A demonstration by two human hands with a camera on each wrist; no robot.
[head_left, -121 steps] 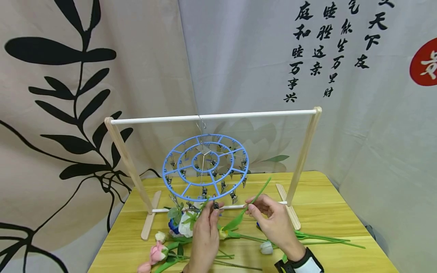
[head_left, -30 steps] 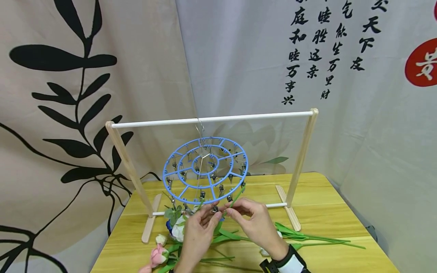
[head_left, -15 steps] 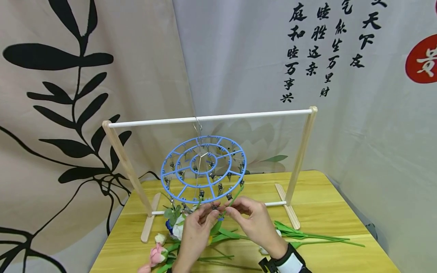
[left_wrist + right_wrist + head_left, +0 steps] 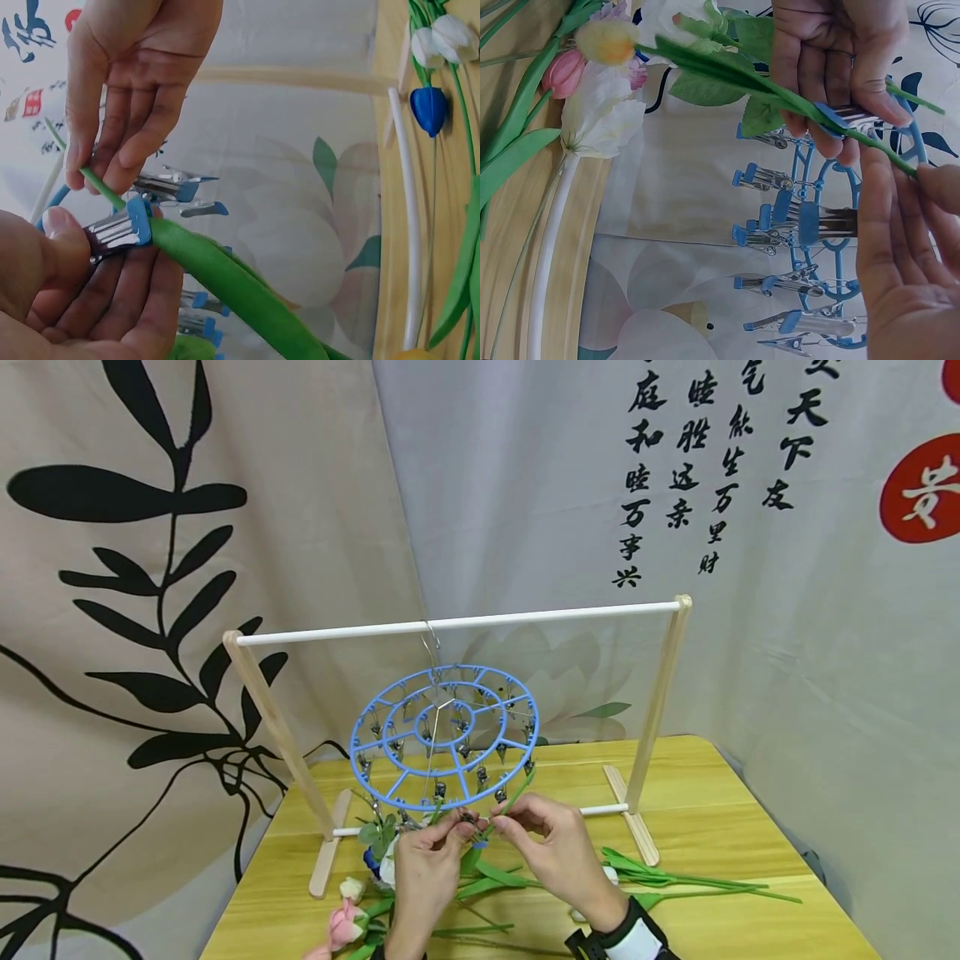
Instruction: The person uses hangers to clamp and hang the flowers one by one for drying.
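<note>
My left hand [image 4: 427, 868] pinches a metal clip [image 4: 120, 229] with blue tips between thumb and fingers, under the front rim of a blue round clip hanger [image 4: 353, 752]. In my right hand [image 4: 555, 852] is the green stem [image 4: 101, 187] of an artificial flower, pinched between thumb and fingertips. That stem runs through the clip's blue tips, with the leaf [image 4: 217, 274] just past them. A yellow tulip head [image 4: 607, 41] appears at the leafy end in the right wrist view. Whether the clip has closed fully on the stem, I cannot tell.
A rack with a white top bar [image 4: 555, 615] carries the hanger. Several other clips [image 4: 765, 176] dangle from it. Pink flowers [image 4: 347, 925] lie front left on the wooden table [image 4: 720, 810], green stems [image 4: 660, 878] at the right. White flowers hang by my left hand.
Since four seconds ago my right hand has moved left, bringing the stem from apart to the clip in my left hand. Over the last second both hands have barely shifted.
</note>
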